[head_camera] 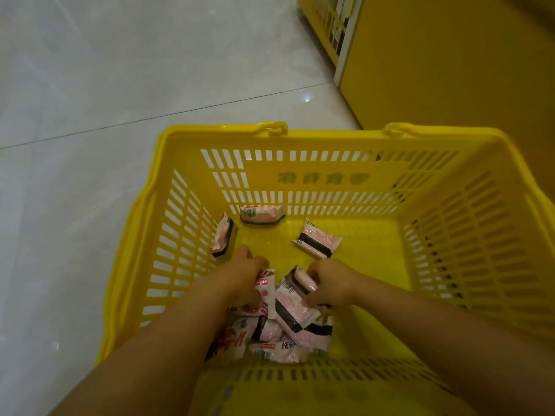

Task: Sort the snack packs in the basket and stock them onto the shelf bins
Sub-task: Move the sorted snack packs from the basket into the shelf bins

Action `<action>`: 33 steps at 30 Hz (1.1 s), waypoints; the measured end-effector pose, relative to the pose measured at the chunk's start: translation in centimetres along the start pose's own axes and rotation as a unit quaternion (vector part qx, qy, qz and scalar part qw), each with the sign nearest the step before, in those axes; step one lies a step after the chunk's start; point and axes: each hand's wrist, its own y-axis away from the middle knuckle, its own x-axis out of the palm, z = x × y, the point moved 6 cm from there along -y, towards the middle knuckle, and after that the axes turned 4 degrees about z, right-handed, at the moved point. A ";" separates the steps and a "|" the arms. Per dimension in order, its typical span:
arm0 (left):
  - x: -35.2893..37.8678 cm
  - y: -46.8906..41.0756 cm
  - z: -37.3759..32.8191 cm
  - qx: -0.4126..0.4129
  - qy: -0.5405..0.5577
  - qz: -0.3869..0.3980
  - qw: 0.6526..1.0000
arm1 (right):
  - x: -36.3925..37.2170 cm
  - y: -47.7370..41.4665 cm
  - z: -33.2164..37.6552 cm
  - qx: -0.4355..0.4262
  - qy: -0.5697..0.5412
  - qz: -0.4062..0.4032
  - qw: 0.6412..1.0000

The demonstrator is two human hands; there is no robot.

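A pale tiled floor point(90, 85) fills the left and far part of the scene, with one dark grout line running across it. At the far right stands a yellow shelf unit point(450, 55), its side panel just beyond the basket's far right corner. The yellow slotted basket point(465, 235) sits on the floor in the middle and near part of the view, its two handles folded down along the far rim.

Both bare forearms reach into the basket from the near edge. A heap of pink-and-white snack packs point(279, 337) lies against the near wall, left of the basket's centre. The left hand point(240, 277) is at the far left edge of the heap, fingers curled down round a red-edged pack point(265, 291) that stands on its side. The right hand point(330, 283) is just right of it, fingers curled round a black-banded pack point(303, 283), which is tilted upward.

Three loose packs lie apart on the basket floor: one point(223, 237) leaning on the left wall, one point(262, 214) against the far wall, one point(317, 239) flat, far of the right hand
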 end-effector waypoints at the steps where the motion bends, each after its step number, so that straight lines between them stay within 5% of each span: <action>1: 0.0 -0.1 -0.4 0.012 0.008 -0.009 1.000 | -0.5 0.4 -0.7 -0.007 0.003 0.007 1.000; 9: -3.1 -0.9 -2.3 0.066 0.135 -0.176 0.973 | -5.8 4.4 -8.7 0.077 0.053 -0.214 0.972; 14: -3.1 -1.0 -1.6 0.025 0.203 -0.219 0.954 | -2.2 4.6 -9.0 0.040 0.075 -0.112 0.990; 19: -2.6 -1.5 -0.1 -0.013 0.232 -0.181 0.956 | -1.7 3.8 -4.8 -0.026 0.081 -0.144 0.986; 26: -2.5 -1.1 0.0 -0.032 0.222 -0.158 0.962 | 2.1 1.2 -0.1 -0.045 0.069 -0.088 0.993; 29: -3.0 -0.8 0.5 -0.034 0.241 -0.181 0.953 | 1.6 1.6 -0.5 -0.063 -0.064 -0.033 0.995; 33: -3.6 -0.5 0.6 -0.024 0.267 -0.194 0.943 | -2.1 2.8 -3.4 -0.059 -0.332 -0.009 0.941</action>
